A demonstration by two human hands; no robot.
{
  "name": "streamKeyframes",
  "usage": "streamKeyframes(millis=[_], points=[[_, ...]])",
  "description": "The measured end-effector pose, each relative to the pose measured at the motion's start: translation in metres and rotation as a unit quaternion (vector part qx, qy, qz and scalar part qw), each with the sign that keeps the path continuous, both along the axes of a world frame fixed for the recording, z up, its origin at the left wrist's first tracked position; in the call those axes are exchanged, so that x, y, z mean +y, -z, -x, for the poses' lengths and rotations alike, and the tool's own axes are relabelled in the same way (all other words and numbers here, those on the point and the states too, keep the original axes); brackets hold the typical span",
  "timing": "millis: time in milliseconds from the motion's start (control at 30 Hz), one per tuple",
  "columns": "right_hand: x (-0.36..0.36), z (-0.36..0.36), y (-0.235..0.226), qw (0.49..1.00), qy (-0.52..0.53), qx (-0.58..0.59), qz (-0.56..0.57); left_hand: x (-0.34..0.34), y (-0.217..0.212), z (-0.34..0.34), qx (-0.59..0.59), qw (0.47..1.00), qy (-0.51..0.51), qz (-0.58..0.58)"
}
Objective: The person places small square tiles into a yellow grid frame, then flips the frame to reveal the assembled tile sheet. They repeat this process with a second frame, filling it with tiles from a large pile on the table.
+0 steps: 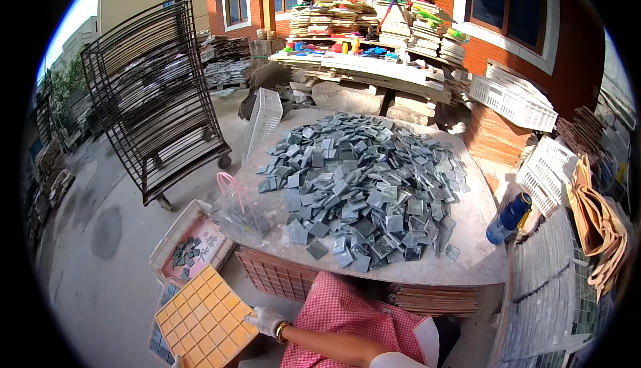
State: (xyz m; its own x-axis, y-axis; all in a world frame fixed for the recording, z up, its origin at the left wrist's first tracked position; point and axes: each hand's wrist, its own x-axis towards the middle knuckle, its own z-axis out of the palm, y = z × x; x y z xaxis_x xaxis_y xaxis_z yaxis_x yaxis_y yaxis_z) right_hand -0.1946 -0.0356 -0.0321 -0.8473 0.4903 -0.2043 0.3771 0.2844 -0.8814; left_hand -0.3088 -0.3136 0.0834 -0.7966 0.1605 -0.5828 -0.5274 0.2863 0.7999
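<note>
My right hand [264,320], in a white glove with a band at the wrist, reaches across my red checked apron [340,314] and grips the right edge of a yellow grid tray [203,321]. The tray has square cells and sits tilted above a sheet of blue-grey tiles [158,344]. Only a sliver of my left hand [177,362], also in a white glove, shows at the tray's lower left corner on the picture's bottom edge. Its grip is hidden.
A round stone table [467,261] carries a big heap of grey-blue square tiles [360,181]. A blue bottle [509,218] stands at its right, a clear bag with pink handles [235,209] at its left. A white crate [190,248], stacked grids [277,274] and a wheeled metal rack [157,101] stand nearby.
</note>
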Motion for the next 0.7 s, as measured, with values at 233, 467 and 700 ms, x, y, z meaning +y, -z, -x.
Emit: streamKeyframes(millis=[233,467,700], points=[[-0.011,-0.207,-0.064,0.977,0.176,0.062,0.101,0.044,-0.025,-0.067,0.106,0.977,0.15,-0.112],[-0.108,-0.37,-0.075,0.908,0.353,0.022,-0.225,0.118,0.043,-0.107,0.08,0.876,0.449,-0.159],[-0.143,-0.362,-0.112,0.832,0.551,0.024,0.063,0.139,0.05,-0.11,-0.041,0.868,0.476,-0.139]])
